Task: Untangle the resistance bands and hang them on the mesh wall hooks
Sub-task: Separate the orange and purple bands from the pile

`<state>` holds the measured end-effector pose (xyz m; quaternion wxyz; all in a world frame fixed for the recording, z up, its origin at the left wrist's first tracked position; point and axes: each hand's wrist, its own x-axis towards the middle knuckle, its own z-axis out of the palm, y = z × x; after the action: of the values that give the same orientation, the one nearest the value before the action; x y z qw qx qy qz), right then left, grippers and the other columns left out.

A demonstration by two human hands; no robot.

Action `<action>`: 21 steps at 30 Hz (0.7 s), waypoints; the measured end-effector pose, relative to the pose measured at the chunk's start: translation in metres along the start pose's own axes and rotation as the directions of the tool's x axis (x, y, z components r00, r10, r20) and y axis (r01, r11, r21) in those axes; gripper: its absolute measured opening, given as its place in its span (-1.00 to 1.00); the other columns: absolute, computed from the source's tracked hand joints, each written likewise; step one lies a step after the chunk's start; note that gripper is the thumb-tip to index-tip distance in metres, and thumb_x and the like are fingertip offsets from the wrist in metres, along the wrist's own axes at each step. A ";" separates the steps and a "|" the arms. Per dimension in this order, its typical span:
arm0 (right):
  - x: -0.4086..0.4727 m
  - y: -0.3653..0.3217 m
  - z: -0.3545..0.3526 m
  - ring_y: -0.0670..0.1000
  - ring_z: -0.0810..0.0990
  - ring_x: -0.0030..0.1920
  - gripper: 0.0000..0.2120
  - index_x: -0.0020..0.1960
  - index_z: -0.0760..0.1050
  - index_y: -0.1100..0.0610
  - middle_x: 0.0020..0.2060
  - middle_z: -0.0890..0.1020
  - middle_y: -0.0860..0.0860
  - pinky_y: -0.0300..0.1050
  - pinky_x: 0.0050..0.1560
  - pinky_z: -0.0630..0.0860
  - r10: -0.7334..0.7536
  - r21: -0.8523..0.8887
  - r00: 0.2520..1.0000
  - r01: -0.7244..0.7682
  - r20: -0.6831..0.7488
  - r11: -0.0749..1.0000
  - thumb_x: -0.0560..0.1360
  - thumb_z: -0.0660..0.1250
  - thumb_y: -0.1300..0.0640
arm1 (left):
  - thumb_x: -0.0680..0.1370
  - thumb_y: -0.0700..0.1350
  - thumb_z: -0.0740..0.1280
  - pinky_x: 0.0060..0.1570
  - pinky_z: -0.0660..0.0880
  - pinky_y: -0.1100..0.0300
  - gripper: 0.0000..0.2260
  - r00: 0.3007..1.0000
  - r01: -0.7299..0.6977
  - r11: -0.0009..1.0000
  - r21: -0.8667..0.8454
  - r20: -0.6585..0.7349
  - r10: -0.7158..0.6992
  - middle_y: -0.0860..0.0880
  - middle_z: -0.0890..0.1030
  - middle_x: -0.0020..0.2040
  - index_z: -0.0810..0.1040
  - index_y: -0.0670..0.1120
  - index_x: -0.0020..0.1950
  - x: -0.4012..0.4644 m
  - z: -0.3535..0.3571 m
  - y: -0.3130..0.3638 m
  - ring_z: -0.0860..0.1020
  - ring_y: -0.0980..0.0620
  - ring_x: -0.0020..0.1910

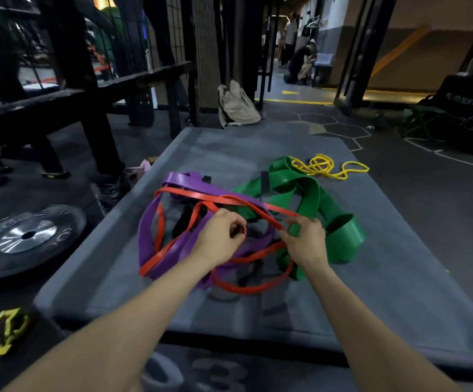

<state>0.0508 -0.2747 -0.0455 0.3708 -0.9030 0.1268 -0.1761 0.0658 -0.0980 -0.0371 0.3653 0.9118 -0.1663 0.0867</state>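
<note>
A tangle of resistance bands lies on a grey mat (385, 278). A thin red band (190, 195) loops over and through a wide purple band (147, 233). A wide green band (311, 193) is piled on the right of the tangle, and black pieces show under it. A thin yellow band (318, 165) lies apart at the far right. My left hand (221, 236) grips a strand of the red band with curled fingers. My right hand (304, 239) pinches another red strand close beside it.
A black weight plate (29, 239) lies on the floor to the left, by a black rack and bench (88, 108). A beige bag (236, 106) leans past the mat. A mesh wall (177, 29) stands behind it. A black soft box (467, 108) is far right. People are in the background.
</note>
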 end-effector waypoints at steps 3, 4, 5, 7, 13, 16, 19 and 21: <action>0.004 -0.011 -0.002 0.33 0.28 0.29 -0.45 0.29 0.34 0.29 0.25 0.35 0.31 0.08 0.33 0.24 0.185 -0.084 0.982 -0.182 0.027 0.980 0.42 0.40 0.04 | 0.43 -0.27 0.37 0.03 0.46 0.23 -0.83 0.999 -0.035 0.999 -0.042 -0.041 0.033 0.03 0.47 -0.05 0.60 -0.10 -0.01 -0.005 0.004 -0.007 0.54 0.06 -0.07; 0.006 -0.012 0.000 0.34 0.29 0.30 -0.39 0.30 0.30 0.32 0.27 0.32 0.31 0.10 0.33 0.26 0.256 -0.090 0.965 -0.250 0.064 0.964 0.41 0.41 0.02 | 0.43 -0.27 0.38 0.02 0.47 0.25 -0.83 0.998 -0.045 0.998 -0.048 -0.037 0.044 0.03 0.47 -0.06 0.60 -0.10 -0.01 -0.003 0.004 -0.007 0.53 0.09 -0.08; 0.009 -0.011 0.003 0.33 0.33 0.29 -0.35 0.30 0.28 0.34 0.28 0.34 0.31 0.09 0.31 0.32 0.307 -0.095 0.946 -0.298 0.104 0.950 0.38 0.43 0.00 | 0.44 -0.27 0.37 0.00 0.46 0.31 -0.83 0.998 -0.058 0.996 -0.063 -0.039 0.056 0.05 0.47 -0.07 0.60 -0.11 -0.01 0.000 0.004 -0.006 0.52 0.12 -0.10; 0.013 -0.010 0.009 0.26 0.48 0.20 -0.40 0.23 0.36 0.37 0.19 0.48 0.29 -0.03 0.14 0.46 0.344 -0.088 0.929 -0.334 0.139 0.938 0.36 0.46 0.05 | 0.44 -0.29 0.37 -0.08 0.42 0.45 -0.84 0.996 -0.054 0.991 -0.118 -0.074 0.046 0.09 0.45 -0.11 0.60 -0.13 -0.01 0.006 0.001 -0.004 0.50 0.16 -0.15; 0.034 -0.019 0.006 0.10 0.62 0.00 -0.75 0.05 0.60 0.25 -0.02 0.66 0.18 -0.11 0.09 0.51 0.235 0.386 0.971 -0.202 -0.038 0.900 0.39 0.36 0.39 | 0.46 -0.32 0.37 -0.15 0.42 0.51 -0.86 0.989 0.032 0.946 -0.322 -0.128 -0.077 0.01 0.53 -0.09 0.59 -0.19 -0.01 0.014 -0.004 -0.007 0.50 0.20 -0.19; 0.030 -0.038 0.000 0.00 0.59 -0.02 -0.70 0.07 0.58 0.25 -0.01 0.64 0.09 -0.14 0.17 0.49 -0.021 0.580 0.998 0.047 -0.051 0.813 0.39 0.32 0.49 | 0.48 -0.32 0.35 -0.08 0.46 0.38 -0.90 0.945 0.110 0.843 -0.527 -0.207 -0.253 -0.07 0.59 -0.11 0.57 -0.16 -0.06 0.018 -0.014 -0.012 0.53 0.11 -0.20; 0.026 -0.049 -0.003 -0.01 0.61 0.03 -0.66 0.02 0.57 0.10 -0.03 0.63 0.01 -0.16 0.17 0.48 -0.176 0.594 0.984 0.146 -0.008 0.791 0.40 0.32 0.48 | 0.47 -0.32 0.36 -0.05 0.49 0.34 -0.87 0.911 0.141 0.834 -0.534 -0.261 -0.321 -0.04 0.60 -0.13 0.53 -0.09 -0.10 0.016 -0.026 -0.017 0.56 0.09 -0.16; 0.023 -0.051 -0.001 -0.02 0.60 0.03 -0.67 0.05 0.57 0.11 -0.03 0.63 -0.01 -0.16 0.18 0.48 -0.192 0.579 0.981 0.159 -0.005 0.799 0.42 0.32 0.46 | 0.44 -0.32 0.40 -0.15 0.46 0.45 -0.82 0.922 0.130 0.879 -0.458 -0.271 -0.277 -0.05 0.59 -0.11 0.52 -0.10 -0.06 0.011 -0.034 -0.020 0.54 0.10 -0.18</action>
<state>0.0767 -0.2479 -0.0030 0.6123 -0.7603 -0.0265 -0.2155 0.0822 -0.0634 -0.0220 0.5876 0.7931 -0.0200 0.1590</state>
